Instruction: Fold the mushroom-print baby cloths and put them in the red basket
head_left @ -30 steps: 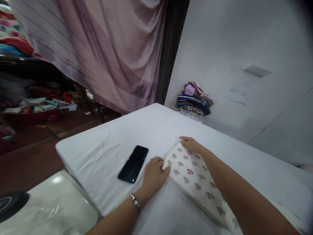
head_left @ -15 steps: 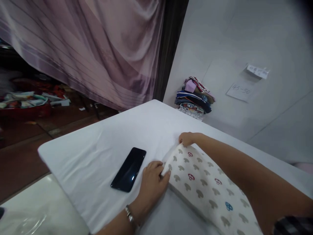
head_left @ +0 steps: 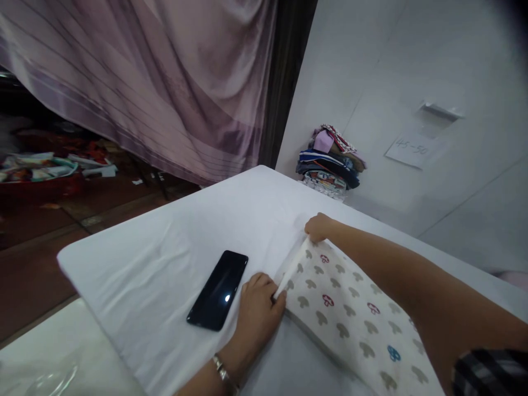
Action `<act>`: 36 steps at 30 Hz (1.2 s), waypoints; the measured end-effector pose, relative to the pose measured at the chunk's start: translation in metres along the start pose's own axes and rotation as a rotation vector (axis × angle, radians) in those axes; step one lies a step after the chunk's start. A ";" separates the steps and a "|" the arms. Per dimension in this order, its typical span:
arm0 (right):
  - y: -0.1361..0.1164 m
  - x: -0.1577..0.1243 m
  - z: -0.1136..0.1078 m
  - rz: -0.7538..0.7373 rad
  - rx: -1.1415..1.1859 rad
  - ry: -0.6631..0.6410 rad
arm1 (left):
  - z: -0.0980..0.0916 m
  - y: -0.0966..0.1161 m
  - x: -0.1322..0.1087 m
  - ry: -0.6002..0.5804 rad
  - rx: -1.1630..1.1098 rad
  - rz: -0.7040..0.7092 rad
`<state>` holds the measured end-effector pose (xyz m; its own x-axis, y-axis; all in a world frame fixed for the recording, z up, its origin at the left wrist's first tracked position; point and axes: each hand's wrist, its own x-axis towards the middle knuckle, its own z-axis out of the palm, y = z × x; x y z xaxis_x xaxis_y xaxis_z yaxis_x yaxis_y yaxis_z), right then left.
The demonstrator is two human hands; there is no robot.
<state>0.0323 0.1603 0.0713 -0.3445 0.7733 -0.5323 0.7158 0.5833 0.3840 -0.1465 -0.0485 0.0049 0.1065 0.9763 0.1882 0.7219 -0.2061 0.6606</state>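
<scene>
A white cloth printed with grey, red and blue mushroom shapes [head_left: 346, 313] lies across the table's near right side. Its near left corner is pinched by my left hand [head_left: 260, 305], which wears a silver bracelet on the wrist. Farther away, my right hand [head_left: 318, 227] grips the far corner of the same edge, lifting it slightly between the two hands. My right forearm passes over the cloth's right part and hides some of it. Just left of my left hand, a black phone [head_left: 218, 290] lies face up.
A white covered table [head_left: 136, 258] fills the middle. A stack of folded clothes [head_left: 330, 159] stands by the wall behind its far edge. Purple curtains [head_left: 185, 82] hang at the back left. On the wall is a paper note [head_left: 406, 152]. A red container [head_left: 45, 181] sits at far left.
The right hand has moved slightly away from me with its cloth corner, and the edge between the hands looks a little more raised. The left hand keeps its hold.
</scene>
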 end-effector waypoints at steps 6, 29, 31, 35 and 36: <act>0.003 0.005 0.012 -0.009 0.013 0.056 | 0.000 -0.001 0.002 0.037 -0.056 -0.040; -0.075 -0.087 0.082 0.027 0.643 0.530 | -0.001 -0.003 0.004 0.055 0.133 -0.002; -0.091 -0.088 0.095 0.068 0.673 0.470 | 0.001 -0.006 0.003 0.066 0.149 0.015; -0.093 -0.081 0.094 0.086 0.714 0.437 | 0.002 -0.008 0.004 0.080 0.186 0.028; -0.090 -0.083 0.090 0.074 0.731 0.418 | 0.001 -0.008 0.005 0.081 0.195 0.028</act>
<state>0.0512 0.0211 0.0125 -0.3750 0.9154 -0.1465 0.9085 0.3315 -0.2544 -0.1511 -0.0421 -0.0006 0.0788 0.9603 0.2675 0.8392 -0.2087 0.5022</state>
